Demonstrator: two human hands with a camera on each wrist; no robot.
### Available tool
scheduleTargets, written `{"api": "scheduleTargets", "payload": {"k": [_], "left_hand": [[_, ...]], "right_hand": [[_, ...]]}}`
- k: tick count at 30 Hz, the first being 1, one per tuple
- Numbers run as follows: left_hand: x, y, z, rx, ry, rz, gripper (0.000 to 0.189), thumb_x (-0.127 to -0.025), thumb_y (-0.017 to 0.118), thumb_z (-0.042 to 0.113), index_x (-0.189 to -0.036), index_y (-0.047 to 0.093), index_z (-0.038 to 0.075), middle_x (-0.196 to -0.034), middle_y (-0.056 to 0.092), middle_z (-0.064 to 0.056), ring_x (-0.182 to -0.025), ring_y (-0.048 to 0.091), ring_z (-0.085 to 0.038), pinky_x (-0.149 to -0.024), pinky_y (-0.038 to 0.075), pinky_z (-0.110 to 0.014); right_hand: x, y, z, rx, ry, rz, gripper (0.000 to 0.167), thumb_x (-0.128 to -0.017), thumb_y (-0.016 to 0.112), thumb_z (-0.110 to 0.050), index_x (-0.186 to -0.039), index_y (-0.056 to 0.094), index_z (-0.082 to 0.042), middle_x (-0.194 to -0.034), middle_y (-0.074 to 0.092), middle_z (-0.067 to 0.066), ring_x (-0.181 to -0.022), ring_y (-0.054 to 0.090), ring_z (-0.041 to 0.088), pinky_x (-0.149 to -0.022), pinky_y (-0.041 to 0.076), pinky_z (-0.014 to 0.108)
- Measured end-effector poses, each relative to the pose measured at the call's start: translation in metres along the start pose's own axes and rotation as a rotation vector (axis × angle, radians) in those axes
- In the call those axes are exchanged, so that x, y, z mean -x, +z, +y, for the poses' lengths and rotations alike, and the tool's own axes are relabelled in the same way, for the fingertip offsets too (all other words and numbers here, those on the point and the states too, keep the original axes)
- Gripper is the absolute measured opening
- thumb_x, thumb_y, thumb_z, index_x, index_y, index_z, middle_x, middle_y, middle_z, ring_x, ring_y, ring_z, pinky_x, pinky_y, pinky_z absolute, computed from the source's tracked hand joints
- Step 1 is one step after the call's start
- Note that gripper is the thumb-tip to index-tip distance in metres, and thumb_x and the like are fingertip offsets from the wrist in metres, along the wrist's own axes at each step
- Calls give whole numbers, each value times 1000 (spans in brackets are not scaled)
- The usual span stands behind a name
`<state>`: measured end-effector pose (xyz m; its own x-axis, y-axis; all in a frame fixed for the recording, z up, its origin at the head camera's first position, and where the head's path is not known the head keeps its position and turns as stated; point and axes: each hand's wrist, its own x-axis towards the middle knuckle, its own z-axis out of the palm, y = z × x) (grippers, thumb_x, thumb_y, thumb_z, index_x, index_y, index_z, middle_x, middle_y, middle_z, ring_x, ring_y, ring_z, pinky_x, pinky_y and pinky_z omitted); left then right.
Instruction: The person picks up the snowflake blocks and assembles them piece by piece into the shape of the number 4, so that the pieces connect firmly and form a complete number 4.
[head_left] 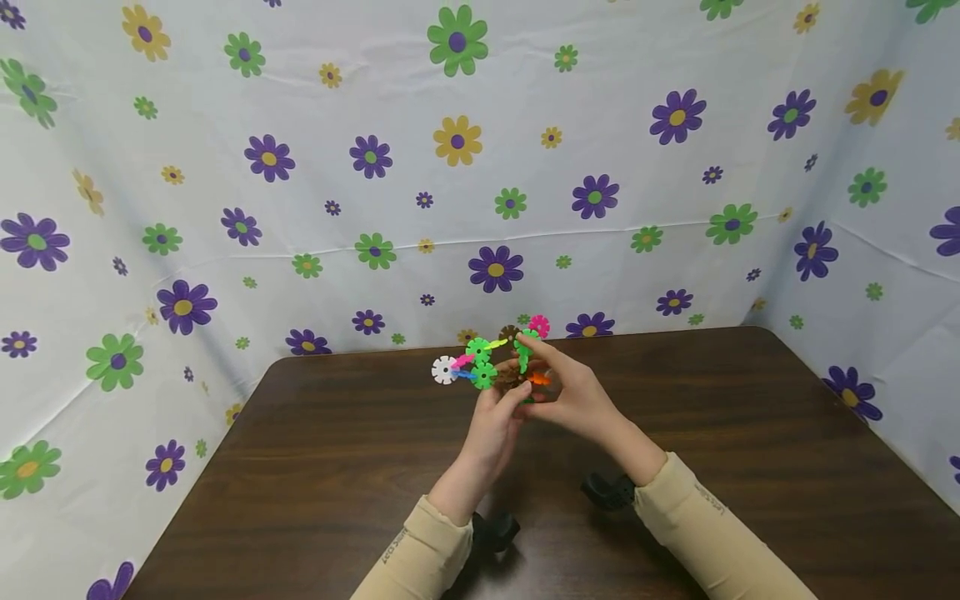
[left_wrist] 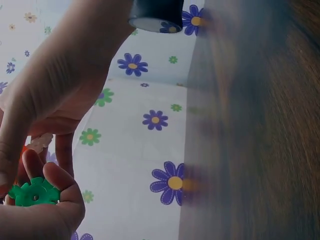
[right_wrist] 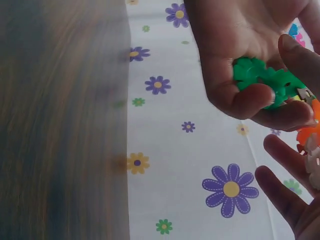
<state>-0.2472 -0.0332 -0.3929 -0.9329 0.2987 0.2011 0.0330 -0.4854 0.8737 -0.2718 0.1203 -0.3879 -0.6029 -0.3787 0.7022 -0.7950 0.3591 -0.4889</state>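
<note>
Above the table both hands hold a linked build of notched flower-shaped discs (head_left: 483,376), in white, pink, blue, green, yellow, brown and orange. My left hand (head_left: 487,433) grips it from below; its curled fingers surround green discs (right_wrist: 250,72), one of which also shows in the left wrist view as a green disc (left_wrist: 35,192). On the other side, my right hand (head_left: 585,398) holds the build, index finger at an upper green disc (head_left: 527,342) and thumb lower down. An orange disc (head_left: 538,378) sits between the hands. Fingers hide part of the build.
A dark wood-grain table (head_left: 337,467) lies beneath the hands. White cloth (head_left: 390,108) printed with flowers hangs at the back and sides. Black devices (head_left: 495,532) are worn at both wrists, below tan sleeves (head_left: 712,525).
</note>
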Motion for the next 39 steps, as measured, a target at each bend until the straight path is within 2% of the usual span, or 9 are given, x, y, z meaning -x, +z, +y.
{"api": "scheduleTargets", "payload": {"k": [4, 9, 16, 19, 24, 26, 32, 36, 39], "left_hand": [[1, 2, 1, 5, -15, -4, 27, -97, 49, 10, -124, 46, 10, -107, 54, -1, -86, 56, -14, -76, 46, -28], [1, 0, 1, -23, -40, -28, 31, -97, 49, 10, -127, 45, 8, -107, 53, -1, -83, 56, -13, -76, 46, -28], [0, -3, -2, -160, -95, -70, 37, -97, 50, 14, -128, 45, -5, -90, 57, 2, -80, 55, -11, -82, 46, -31], [1, -5, -3, -172, -109, -77, 40, -96, 50, 14, -130, 43, -6, -97, 57, 1, -84, 54, -12, -83, 45, -31], [1, -5, -6, -184, -118, -103, 42, -95, 52, 15, -133, 39, 2, -104, 56, 0, -86, 53, -13, -79, 42, -29], [1, -5, -7, -188, -122, -114, 37, -95, 52, 15, -129, 41, 4, -98, 55, 1, -81, 52, -12, -75, 41, -29], [1, -7, -8, -213, -137, -126, 22, -96, 53, 14, -114, 50, 3, -78, 55, 4, -68, 47, -11, -66, 39, -28], [0, -7, -9, -224, -149, -125, 27, -97, 53, 15, -119, 48, 0, -81, 56, 5, -70, 47, -12, -66, 38, -27], [0, -7, -9, -228, -150, -134, 31, -98, 52, 16, -124, 46, 0, -84, 54, 4, -72, 45, -13, -65, 37, -28]], "right_hand": [[1, 0, 3, 86, -66, 4, 97, -60, 93, -7, -144, 45, -13, -125, 62, 9, -100, 63, 20, -77, 55, 36], [2, -1, 5, 124, -107, 13, 96, -60, 93, -7, -143, 46, -11, -122, 63, 11, -93, 63, 18, -68, 53, 30], [1, -3, 7, 154, -161, -6, 88, -63, 91, -3, -140, 49, -7, -127, 61, 11, -102, 62, 23, -85, 53, 40], [2, -4, 9, 154, -181, -19, 89, -60, 92, -5, -139, 50, -6, -126, 61, 12, -100, 62, 22, -84, 53, 39], [4, -6, 9, 123, -197, -39, 89, -59, 93, -7, -138, 50, -4, -124, 61, 13, -95, 61, 19, -81, 54, 37], [5, -7, 10, 109, -186, -47, 88, -60, 93, -7, -138, 50, -5, -123, 61, 13, -94, 61, 18, -79, 54, 35], [10, -9, 10, -1, -122, -60, 85, -64, 90, -6, -139, 50, -8, -123, 62, 10, -84, 55, 12, -57, 47, 23], [11, -8, 11, -67, -116, -37, 79, -65, 88, 0, -136, 53, -5, -124, 61, 13, -86, 57, 16, -61, 48, 24], [10, -7, 11, -81, -123, -19, 74, -64, 85, 8, -131, 54, 0, -122, 62, 16, -83, 57, 18, -56, 44, 21]]}}
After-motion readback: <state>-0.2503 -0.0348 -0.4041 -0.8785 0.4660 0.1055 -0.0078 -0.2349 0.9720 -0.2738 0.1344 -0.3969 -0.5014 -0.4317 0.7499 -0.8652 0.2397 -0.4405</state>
